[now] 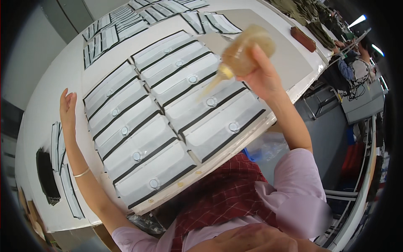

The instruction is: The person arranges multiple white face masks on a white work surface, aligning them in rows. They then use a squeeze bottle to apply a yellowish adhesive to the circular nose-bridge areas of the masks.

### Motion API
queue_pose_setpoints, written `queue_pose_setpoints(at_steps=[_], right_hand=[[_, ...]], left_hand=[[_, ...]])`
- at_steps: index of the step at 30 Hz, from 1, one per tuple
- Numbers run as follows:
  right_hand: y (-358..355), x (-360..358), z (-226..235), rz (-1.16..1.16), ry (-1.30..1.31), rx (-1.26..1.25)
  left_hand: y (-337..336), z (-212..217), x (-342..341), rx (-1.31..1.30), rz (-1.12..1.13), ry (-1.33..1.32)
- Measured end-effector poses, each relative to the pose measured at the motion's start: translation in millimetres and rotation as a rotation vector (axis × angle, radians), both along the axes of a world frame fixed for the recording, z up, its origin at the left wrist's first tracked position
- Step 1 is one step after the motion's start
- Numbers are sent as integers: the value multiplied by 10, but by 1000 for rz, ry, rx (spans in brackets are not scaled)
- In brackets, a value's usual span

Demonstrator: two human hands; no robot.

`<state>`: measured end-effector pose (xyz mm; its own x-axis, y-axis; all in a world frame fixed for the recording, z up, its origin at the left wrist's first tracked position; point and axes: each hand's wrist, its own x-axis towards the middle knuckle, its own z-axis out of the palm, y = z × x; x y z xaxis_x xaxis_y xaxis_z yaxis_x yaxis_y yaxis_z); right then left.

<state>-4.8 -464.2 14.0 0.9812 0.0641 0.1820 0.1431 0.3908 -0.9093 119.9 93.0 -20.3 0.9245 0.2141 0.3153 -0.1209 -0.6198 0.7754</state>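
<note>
My right hand (262,75) grips a translucent yellowish squeeze bottle (245,50), tipped so its nozzle (212,84) points down-left over a white fabric piece (210,103) with a black edge strip and a round snap. Two columns of such white pieces (138,143) lie overlapping on a pale board (176,189) in front of me. My left hand (67,107) is raised flat with fingers together at the board's left side, holding nothing.
More white pieces lie in rows at the far end of the white table (121,21) and at its left edge (63,168), beside a black stack (46,176). A brown case (303,38) sits far right. Another person (350,63) works beyond the table.
</note>
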Motion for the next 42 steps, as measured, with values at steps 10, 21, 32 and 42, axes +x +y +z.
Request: queue_pose_setpoints(at_steps=[10,21,32,42], right_hand=[[-1551,-793,-484,-415,-133,-52],[-1618,-584,-612,-215,-121,-96],[-1409,188,-642,-253,-48,-100],[-1176,260,-605,-180,-83,-158]], left_hand=[[-2242,692,-994,458,-749,181],[-3467,402,-1228,638,-1082,30],[-3712,19,-1029,656,-1122,-193],[-3642,-81,-1034,705,-1115,-251]])
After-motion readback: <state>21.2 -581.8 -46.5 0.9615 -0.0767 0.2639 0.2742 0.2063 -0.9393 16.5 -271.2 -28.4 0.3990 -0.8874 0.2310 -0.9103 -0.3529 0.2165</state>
